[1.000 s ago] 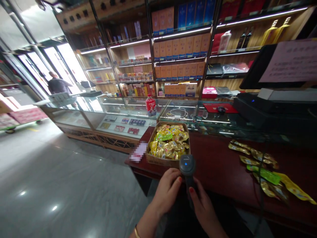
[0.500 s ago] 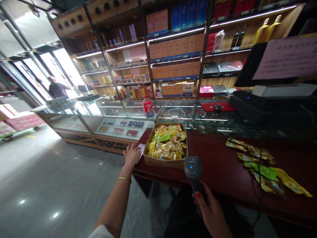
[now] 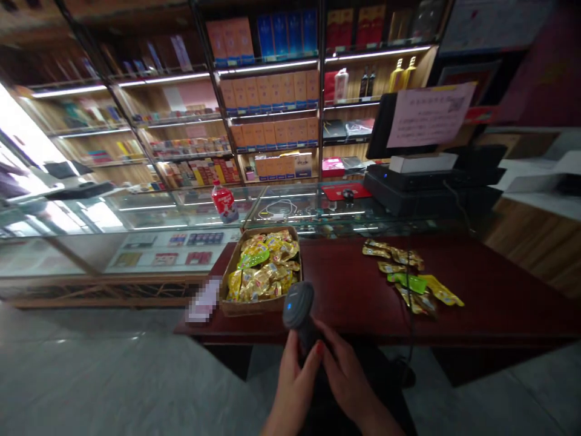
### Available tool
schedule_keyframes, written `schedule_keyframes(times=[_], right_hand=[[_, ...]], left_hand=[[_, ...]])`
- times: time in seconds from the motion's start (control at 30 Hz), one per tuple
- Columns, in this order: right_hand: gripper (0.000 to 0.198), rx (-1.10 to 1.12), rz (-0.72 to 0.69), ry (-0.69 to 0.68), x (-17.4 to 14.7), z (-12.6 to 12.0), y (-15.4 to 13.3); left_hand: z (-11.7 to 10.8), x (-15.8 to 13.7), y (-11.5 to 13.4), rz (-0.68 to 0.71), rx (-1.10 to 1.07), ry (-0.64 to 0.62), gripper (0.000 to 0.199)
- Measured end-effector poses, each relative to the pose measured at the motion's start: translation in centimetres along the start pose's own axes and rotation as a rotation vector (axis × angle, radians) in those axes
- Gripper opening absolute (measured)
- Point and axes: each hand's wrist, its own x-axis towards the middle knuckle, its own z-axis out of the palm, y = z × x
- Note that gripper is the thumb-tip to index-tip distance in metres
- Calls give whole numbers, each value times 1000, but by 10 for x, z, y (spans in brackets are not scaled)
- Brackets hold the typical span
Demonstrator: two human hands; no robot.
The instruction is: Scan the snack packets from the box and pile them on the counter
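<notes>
A dark grey barcode scanner (image 3: 299, 306) with a small blue light is held upright in front of me. Both hands close around its handle: my left hand (image 3: 294, 376) from the left side, my right hand (image 3: 341, 372) from the right, thumbs close together. Just beyond the scanner's head, a cardboard box (image 3: 258, 307) full of gold, yellow and green snack packets (image 3: 267, 269) rests on the dark red table (image 3: 338, 284). Several loose snack packets (image 3: 411, 278) lie to the right. Left of the box is a blurred-out phone-like item (image 3: 204, 301) that neither hand touches.
A glass display counter (image 3: 181, 209) runs behind the table, carrying a red-labelled bottle (image 3: 224, 201), a white cable (image 3: 278, 210) and a mouse (image 3: 348, 195). A monitor (image 3: 381, 128) with a paper sheet stands at the back right. Shelves of boxed goods (image 3: 272, 91) line the wall.
My left hand has left the phone-like item by the box and come to the scanner, joining my right hand there. The view has swung to the right.
</notes>
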Motion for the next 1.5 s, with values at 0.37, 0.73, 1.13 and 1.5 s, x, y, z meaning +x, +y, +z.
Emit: schedule_keyframes(times=[0.37, 0.73, 1.13, 1.5], right_hand=[[44, -857, 98, 463, 115, -160, 94], [33, -1116, 40, 84, 91, -85, 93], [23, -798, 246, -29, 109, -109, 101], [48, -90, 292, 321, 71, -62, 121]], left_hand=[[16, 2, -16, -149, -162, -47, 56], [15, 7, -16, -208, -79, -56, 56], [12, 4, -4, -262, -58, -14, 49], [9, 14, 7, -277, 44, -80, 45]])
